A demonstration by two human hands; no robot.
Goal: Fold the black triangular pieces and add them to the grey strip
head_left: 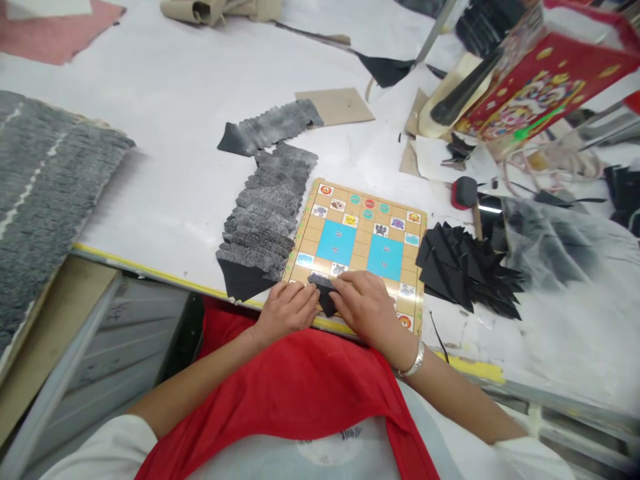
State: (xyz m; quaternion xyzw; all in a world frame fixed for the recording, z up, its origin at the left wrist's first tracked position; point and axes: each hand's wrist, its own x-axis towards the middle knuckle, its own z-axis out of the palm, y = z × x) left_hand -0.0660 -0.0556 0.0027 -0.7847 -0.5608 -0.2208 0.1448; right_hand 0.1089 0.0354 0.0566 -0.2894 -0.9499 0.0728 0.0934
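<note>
A small black piece with a grey upper edge lies on a printed game board near my body. My left hand has its fingers pressed together at the piece's left side. From the right, the closed fingers of my right hand hold the same piece. Left of the board runs an overlapping row of grey-coated black pieces, with a shorter row beyond it. On the board's right side sits a heap of plain black pieces.
A grey textured sheet covers the left side. Brown card lies past the board. At the right are a red printed bag, a small red and black object and crumpled clear plastic. The table's yellow edge runs before me.
</note>
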